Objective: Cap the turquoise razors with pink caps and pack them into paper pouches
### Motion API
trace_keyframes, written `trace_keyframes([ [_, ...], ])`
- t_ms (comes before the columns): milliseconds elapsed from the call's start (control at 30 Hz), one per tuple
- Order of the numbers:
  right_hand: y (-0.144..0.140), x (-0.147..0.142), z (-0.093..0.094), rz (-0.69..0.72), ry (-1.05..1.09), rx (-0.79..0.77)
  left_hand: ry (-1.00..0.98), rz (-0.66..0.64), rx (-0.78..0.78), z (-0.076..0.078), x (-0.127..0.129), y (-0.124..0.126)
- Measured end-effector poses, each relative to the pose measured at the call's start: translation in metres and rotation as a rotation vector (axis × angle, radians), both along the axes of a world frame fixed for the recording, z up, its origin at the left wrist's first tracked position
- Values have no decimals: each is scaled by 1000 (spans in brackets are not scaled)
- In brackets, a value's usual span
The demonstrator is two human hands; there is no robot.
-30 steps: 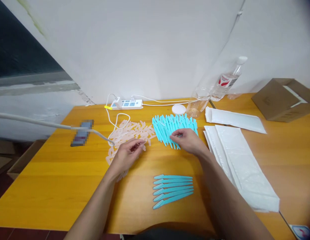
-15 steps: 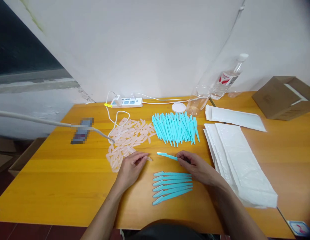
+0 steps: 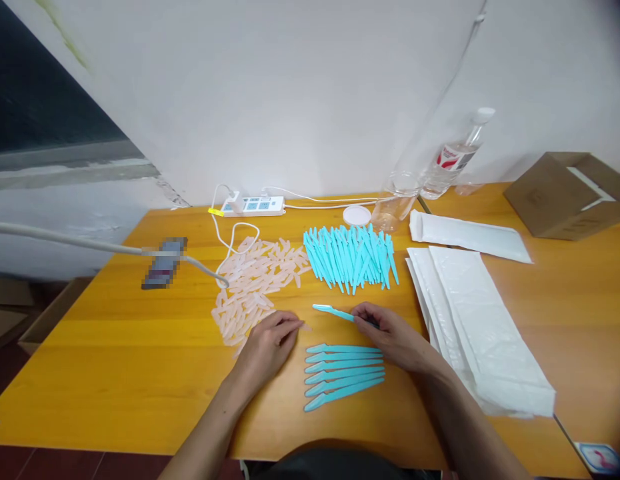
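Observation:
My right hand [image 3: 387,337] is closed on the handle of a turquoise eyebrow razor [image 3: 335,311], its pale blade end pointing left. My left hand [image 3: 270,343] pinches a small translucent pinkish blade cover [image 3: 307,327] at the fingertips, a little apart from the razor's tip. Between my forearms lies a neat row of several turquoise razors [image 3: 343,375], heads to the left. Beyond my left hand spreads a loose heap of translucent covers [image 3: 260,270]. A pile of turquoise razors [image 3: 350,257] lies beyond my right hand.
White padded mailers [image 3: 485,327] lie at right, near a cardboard box [image 3: 565,197]. A water bottle [image 3: 453,160], a clear jar [image 3: 393,203] and a round lid [image 3: 357,215] stand by the wall. A power strip [image 3: 255,205], white cable [image 3: 100,245] and blurred phone [image 3: 165,263] are at left.
My left hand has moved slightly right and nearer to me with the cover, which now points out beyond the fingertips. My right hand and the razor have hardly moved.

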State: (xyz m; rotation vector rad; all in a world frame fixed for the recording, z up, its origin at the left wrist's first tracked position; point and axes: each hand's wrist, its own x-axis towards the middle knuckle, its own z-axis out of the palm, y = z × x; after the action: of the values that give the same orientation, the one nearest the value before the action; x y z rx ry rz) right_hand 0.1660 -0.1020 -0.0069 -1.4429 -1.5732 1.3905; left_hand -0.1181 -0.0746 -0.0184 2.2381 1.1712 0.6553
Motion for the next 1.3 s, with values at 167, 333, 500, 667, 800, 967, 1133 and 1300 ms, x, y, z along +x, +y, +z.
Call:
trace_keyframes([
  [167,-3,1,2,23,1,3,-70,40,-104,11,1,6],
  [333,-4,2,4,32,0,8,-185,137,-261,17,3,13],
  [500,-5,2,6,45,3,-3,-185,109,-293,15,8,12],
  [667,-6,-1,10,76,-40,-3,-195,46,-364,22,21,9],
  [800,-4,-7,8,76,-262,183,-129,-61,-313,22,26,4],
  [967,-10,-10,0,83,-464,309,55,-123,-90,14,24,-4],
  [1133,-11,-7,7,23,-472,304,151,-210,63,15,33,-14],
  [1300,31,-10,19,-356,-750,326,241,-343,121,16,40,-29],
])
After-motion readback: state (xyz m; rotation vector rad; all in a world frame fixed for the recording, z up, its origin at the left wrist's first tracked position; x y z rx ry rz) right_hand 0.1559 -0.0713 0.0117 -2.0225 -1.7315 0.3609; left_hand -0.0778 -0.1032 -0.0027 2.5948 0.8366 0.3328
